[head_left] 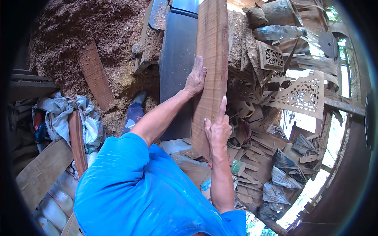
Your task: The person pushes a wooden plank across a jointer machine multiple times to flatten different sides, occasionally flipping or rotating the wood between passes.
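Shavings (59,51) are heaped at left, a loose plank (94,74) on them. Along the dark surface (179,59) the board (211,47) is set lengthwise: placing judged done. Face cross-banded, so finishing judged left. Left hand (195,78) is laid flat at the board's left side, grip wide. Right forefinger is stretched along the right edge; whether the right hand's (219,130) grip is closed cannot be told.

At upper left we see reddish wood shavings (126,25) heaped over the floor (118,122); at lower right, scrap wood (256,173) lies scattered. Bright daylight (307,126) fills openings (339,137) along the right side.
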Motion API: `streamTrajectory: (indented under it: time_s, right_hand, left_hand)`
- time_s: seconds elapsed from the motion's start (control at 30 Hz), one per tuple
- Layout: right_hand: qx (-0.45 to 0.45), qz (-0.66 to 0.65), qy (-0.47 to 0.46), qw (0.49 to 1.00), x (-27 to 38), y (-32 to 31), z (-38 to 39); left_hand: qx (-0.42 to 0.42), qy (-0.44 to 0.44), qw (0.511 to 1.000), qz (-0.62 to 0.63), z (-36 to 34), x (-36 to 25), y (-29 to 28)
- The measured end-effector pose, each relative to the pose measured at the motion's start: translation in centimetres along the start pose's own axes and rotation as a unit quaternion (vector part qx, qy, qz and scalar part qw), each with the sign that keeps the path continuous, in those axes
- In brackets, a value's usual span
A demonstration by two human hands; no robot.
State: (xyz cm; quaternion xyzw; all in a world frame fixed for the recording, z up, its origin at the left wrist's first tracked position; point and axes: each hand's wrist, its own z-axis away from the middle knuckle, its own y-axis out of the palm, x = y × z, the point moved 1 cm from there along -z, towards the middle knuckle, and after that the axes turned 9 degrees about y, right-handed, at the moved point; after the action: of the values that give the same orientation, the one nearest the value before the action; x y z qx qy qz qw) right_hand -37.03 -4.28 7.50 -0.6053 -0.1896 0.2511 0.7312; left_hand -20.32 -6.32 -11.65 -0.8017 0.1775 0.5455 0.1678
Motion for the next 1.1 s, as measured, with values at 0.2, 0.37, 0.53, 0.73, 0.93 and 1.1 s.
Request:
streamTrajectory:
  time_s: [0.2, 0.37, 0.53, 0.73, 0.93, 1.1]
  right_hand:
    - [-0.016, 0.005, -0.018, 1.000, 4.1, -0.9, -6.7]
    - [-0.035, 0.004, -0.027, 0.999, 6.9, -1.9, -12.4]
    - [-0.040, 0.017, -0.030, 0.999, 9.8, -2.6, -17.7]
    - [-0.048, 0.030, -0.045, 0.997, 13.6, -3.8, -22.8]
    - [-0.064, 0.036, -0.070, 0.995, 16.1, -4.3, -28.7]
    - [-0.083, 0.038, -0.079, 0.993, 18.4, -5.0, -33.3]
  left_hand:
    - [-0.009, -0.012, 1.000, 0.015, -0.2, -0.1, -0.2]
    - [-0.023, -0.012, 0.998, 0.054, 0.5, -1.5, 0.2]
    - [-0.039, -0.035, 0.994, 0.096, 2.4, -5.9, 1.1]
    - [-0.079, 0.002, 0.996, 0.028, -2.3, -5.1, 1.3]
    - [-0.114, -0.036, 0.991, 0.057, -8.2, -3.2, 1.1]
    - [-0.129, -0.035, 0.988, 0.073, -13.1, -1.5, 0.6]
